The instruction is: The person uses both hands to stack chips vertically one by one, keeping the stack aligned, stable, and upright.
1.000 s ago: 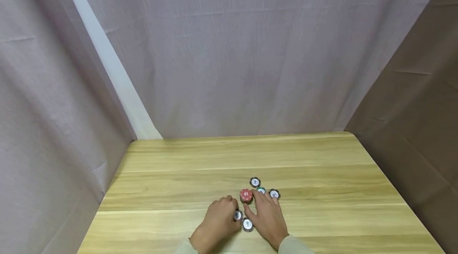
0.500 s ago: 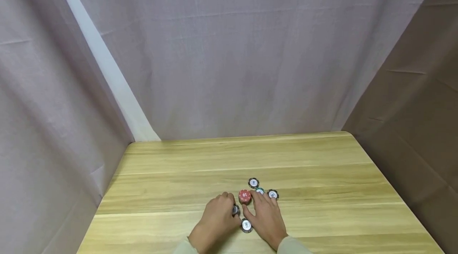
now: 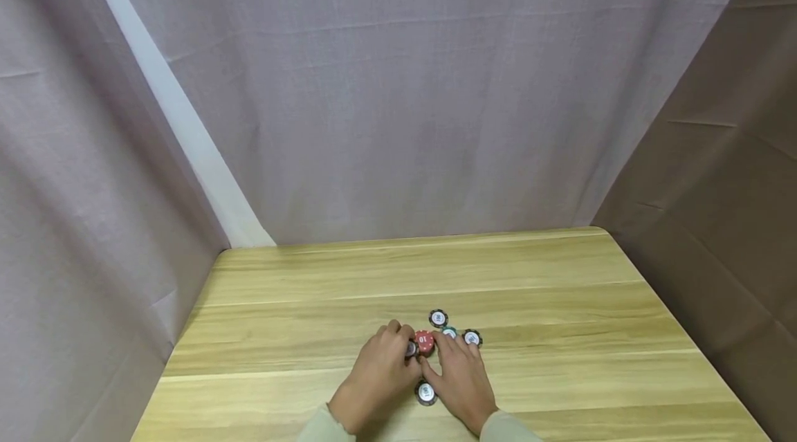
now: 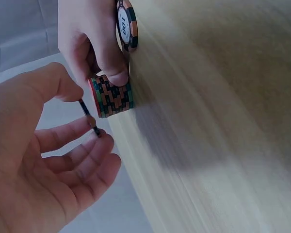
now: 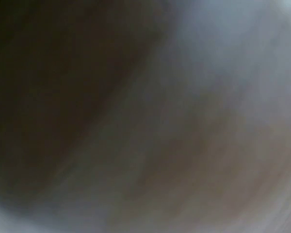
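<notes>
Here, the left hand (image 3: 382, 363) pinches 1 dark chip (image 3: 411, 349).

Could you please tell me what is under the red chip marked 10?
Under the red chip, the left wrist view shows a stack of chips with dark, green and orange-brown edges. Their faces are covered, and the right hand hides part of the stack's side.

- "10" on the red chip (image 3: 424, 340) atop the stack (image 4: 117, 103)
- "100" on the near black-rimmed chip (image 3: 426, 393)
- marking on the far black-rimmed chip (image 3: 438, 318) too small for certainty
</notes>
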`<state>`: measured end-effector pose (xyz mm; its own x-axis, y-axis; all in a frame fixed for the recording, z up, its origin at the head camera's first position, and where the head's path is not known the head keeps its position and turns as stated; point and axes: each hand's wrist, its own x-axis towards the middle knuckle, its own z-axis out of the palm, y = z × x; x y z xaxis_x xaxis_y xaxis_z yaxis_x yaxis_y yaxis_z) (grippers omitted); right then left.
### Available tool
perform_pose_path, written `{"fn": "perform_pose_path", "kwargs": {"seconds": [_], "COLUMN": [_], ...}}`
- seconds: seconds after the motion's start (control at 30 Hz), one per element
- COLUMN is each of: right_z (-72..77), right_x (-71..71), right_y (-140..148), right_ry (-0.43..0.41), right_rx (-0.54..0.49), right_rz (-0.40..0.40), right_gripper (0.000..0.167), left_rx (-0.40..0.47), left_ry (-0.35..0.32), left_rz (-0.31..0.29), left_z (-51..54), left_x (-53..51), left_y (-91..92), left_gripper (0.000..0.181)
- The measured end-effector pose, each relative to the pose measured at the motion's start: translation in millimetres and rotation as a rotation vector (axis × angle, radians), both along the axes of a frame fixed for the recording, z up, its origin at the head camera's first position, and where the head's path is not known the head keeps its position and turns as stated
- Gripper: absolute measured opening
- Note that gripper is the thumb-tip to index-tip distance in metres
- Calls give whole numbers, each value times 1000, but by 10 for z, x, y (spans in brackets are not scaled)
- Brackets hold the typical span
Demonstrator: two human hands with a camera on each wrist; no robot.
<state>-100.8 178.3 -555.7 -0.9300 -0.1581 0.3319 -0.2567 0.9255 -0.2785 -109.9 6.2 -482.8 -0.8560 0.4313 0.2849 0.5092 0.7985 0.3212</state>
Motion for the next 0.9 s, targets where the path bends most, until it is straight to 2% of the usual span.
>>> {"fn": "perform_pose_path", "kwargs": {"seconds": [0.4, 0.63, 0.8, 0.9], "right_z": [-29, -43, -38, -32], "right_x": [-10, -7, -7, -4], "right_y": [4, 7, 15, 24], "right_ry": [-3, 9, 18, 15], "right_rx": [22, 4, 3, 5], "right_rz": [6, 13, 12, 8], "right_gripper": [55, 57, 56, 55], "left_rx": [55, 24, -16, -19], "left_ry": [9, 25, 66, 62], "left_rz": [-41, -54, -78, -83], "left_z": [-19, -57, -95, -117], "left_x": [-97, -142, -169, -177], "left_y": [56, 81, 94, 98], "left_gripper": [32, 42, 40, 38]}}
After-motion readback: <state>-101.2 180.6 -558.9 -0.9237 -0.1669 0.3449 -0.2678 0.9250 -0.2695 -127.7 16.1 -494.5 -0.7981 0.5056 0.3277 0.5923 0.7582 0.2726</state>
